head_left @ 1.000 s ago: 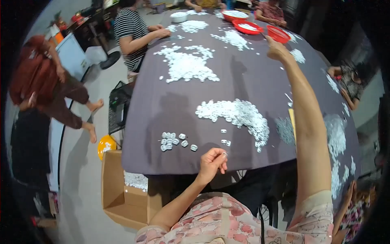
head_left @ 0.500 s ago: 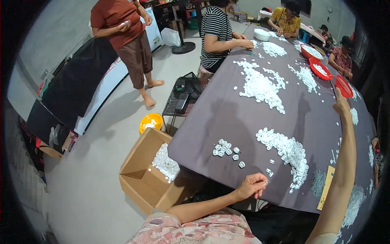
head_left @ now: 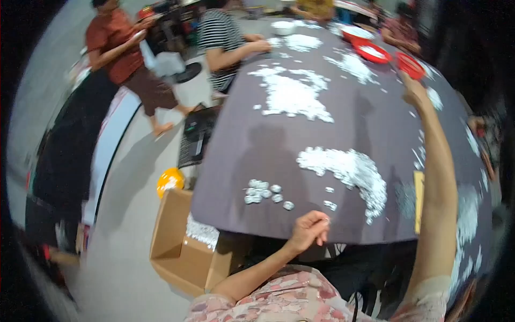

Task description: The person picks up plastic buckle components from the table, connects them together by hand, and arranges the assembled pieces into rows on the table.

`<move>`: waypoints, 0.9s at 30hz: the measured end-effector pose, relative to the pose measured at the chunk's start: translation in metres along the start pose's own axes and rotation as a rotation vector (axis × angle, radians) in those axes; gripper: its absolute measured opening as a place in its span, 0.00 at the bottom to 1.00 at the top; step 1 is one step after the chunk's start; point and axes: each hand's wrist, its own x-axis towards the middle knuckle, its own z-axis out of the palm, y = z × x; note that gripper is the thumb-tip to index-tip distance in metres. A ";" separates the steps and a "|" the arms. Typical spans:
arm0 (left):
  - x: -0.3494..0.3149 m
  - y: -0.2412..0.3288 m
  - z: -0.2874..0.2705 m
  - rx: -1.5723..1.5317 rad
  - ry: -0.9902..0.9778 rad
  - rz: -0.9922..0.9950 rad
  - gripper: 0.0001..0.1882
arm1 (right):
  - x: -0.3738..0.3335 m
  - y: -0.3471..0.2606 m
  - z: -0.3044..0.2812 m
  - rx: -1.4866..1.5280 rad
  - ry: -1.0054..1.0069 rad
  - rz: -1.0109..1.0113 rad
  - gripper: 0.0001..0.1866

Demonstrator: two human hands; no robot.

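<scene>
My left hand (head_left: 310,231) is closed in a pinch at the table's near edge, with a small pale piece at the fingertips. Just beyond it lie a few loose white pieces (head_left: 330,205) and a small group of white blocks (head_left: 257,191). A large curved pile of small white pieces (head_left: 348,169) spreads to the right. Far across the table, my outstretched right hand (head_left: 414,92) is closed beside a red plastic basket-like thing (head_left: 410,65). Blur hides what its fingers grip; a thin dark shape shows there in the earlier frame.
Under the table's left corner stands a cardboard box (head_left: 171,252) holding white pieces; a yellow basin (head_left: 170,181) sits behind it. More white heaps (head_left: 292,96) and red bowls (head_left: 373,52) cover the far table. A co-worker in stripes (head_left: 220,40) sits there; another person (head_left: 120,48) stands left.
The view has swung, shifting the whole scene left and up, and is now blurred. My left hand keeps its pinch near the table edge. My right arm stays stretched toward the red thing.
</scene>
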 end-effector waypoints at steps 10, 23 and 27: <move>-0.006 0.002 -0.001 0.037 0.035 -0.001 0.04 | -0.027 -0.043 -0.040 -0.048 -0.168 0.170 0.34; 0.000 0.004 -0.002 0.048 0.072 -0.015 0.04 | -0.059 -0.005 0.024 0.415 -0.210 -0.011 0.21; 0.003 0.000 -0.003 -0.013 0.037 0.017 0.04 | -0.117 -0.019 0.109 0.604 -0.221 -0.030 0.10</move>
